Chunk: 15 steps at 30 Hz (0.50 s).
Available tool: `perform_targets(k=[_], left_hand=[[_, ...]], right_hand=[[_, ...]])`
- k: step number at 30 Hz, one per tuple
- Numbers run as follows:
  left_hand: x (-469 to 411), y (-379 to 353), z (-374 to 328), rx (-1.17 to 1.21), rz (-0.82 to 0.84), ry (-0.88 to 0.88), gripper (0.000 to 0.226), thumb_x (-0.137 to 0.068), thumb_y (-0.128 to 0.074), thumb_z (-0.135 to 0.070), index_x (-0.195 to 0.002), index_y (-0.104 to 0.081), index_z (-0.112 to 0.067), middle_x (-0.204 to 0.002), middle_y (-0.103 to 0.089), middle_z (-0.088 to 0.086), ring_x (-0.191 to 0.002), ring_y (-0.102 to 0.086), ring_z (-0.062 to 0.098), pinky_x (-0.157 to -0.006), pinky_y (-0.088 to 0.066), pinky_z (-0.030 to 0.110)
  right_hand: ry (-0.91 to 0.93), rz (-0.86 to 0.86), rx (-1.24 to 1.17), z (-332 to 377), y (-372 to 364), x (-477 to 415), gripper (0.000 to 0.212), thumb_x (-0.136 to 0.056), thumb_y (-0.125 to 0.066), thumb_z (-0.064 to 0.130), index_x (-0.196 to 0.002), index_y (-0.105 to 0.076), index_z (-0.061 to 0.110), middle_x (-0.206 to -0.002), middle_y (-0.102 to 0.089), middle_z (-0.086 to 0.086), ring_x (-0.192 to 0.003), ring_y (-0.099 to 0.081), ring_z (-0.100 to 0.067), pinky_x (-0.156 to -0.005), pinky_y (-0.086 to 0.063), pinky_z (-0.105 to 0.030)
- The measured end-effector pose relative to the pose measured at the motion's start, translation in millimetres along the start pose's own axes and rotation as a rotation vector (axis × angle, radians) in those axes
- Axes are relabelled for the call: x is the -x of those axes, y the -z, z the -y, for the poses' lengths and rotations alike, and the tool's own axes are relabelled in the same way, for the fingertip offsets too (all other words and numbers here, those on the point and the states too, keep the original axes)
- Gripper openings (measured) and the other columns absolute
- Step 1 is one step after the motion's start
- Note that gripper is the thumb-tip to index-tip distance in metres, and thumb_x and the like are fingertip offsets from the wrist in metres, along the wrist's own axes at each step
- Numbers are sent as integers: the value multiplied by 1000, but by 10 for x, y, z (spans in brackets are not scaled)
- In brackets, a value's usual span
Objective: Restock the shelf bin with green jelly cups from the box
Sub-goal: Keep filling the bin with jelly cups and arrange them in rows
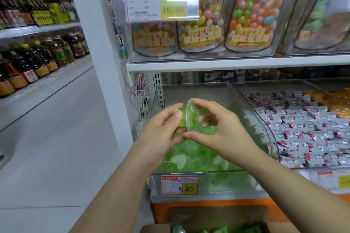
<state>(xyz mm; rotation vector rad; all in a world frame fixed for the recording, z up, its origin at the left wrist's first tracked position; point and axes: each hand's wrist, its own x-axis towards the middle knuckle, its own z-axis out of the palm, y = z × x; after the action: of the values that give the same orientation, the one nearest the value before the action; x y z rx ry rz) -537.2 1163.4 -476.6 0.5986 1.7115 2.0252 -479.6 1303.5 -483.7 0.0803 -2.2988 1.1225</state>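
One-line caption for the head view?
Left hand and right hand hold green jelly cups over the clear shelf bin.

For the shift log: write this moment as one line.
phase: restocking | left hand: holds green cup | right hand: pinches jelly cup | where: over shelf bin | bin: partly filled | box: below, holds cups

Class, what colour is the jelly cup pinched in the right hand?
The small plastic jelly cup is translucent green; head view.

Shelf bin: filled with jelly cups.
Single cup: held above the bin, between left hand and right hand.
Box: set below the bin.
Wrapped sweets: laid right of the bin.
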Motion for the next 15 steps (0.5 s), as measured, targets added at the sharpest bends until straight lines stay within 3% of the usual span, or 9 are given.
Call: perform_targets(k=[2,4,6,8,10,15], left_hand=[[-8,102,36,-404,-197,-230,29,-95,-51,-18,-121,-57,-30,-111,-63,-9,-85,-61,-2,-76,-50,12],[17,148,60,-618,-313,-397,33,-95,-51,-16,-116,-53,-41,-110,-57,-12,-89,-55,-4,-76,-42,8],[-13,173,120,-668,-350,-448,38,-94,-49,-11,-117,-49,-41,-116,-53,-12,-103,-51,-4,-89,-37,8],[-75,180,181,-691,-380,-441,41,-94,-48,-7,-121,-48,-38,-123,-50,-13,-114,-47,-1,-102,-34,18],[-128,179,220,-671,-405,-418,43,-93,-48,-5,-122,-48,-37,-123,-49,-15,-113,-47,-3,-104,-36,25],[-150,149,233,-645,-457,-411,47,-92,-48,-3,-114,-46,-44,-120,-52,-16,-108,-51,-7,-100,-40,25]], right_hand=[[-30,-14,60,-120,-68,-194,65,-63,-84,26,-122,-56,25,-109,-61,7,-81,-58,-6,-77,-50,-20],[-73,-13,149,-290,-147,-424,67,-64,-83,30,-125,-57,19,-110,-62,5,-86,-60,-12,-82,-49,-23],[-63,28,234,-479,-246,-650,70,-66,-82,29,-129,-53,17,-119,-61,0,-97,-60,-17,-86,-43,-20],[-47,80,285,-656,-360,-859,72,-68,-81,26,-133,-50,17,-129,-57,-5,-111,-56,-21,-92,-37,-19],[-71,143,311,-806,-487,-1045,72,-69,-81,25,-133,-48,20,-132,-54,-5,-120,-50,-22,-98,-35,-23],[-109,283,396,-1038,-758,-1268,66,-70,-78,29,-130,-48,26,-132,-52,4,-124,-41,-20,-97,-37,-26]])
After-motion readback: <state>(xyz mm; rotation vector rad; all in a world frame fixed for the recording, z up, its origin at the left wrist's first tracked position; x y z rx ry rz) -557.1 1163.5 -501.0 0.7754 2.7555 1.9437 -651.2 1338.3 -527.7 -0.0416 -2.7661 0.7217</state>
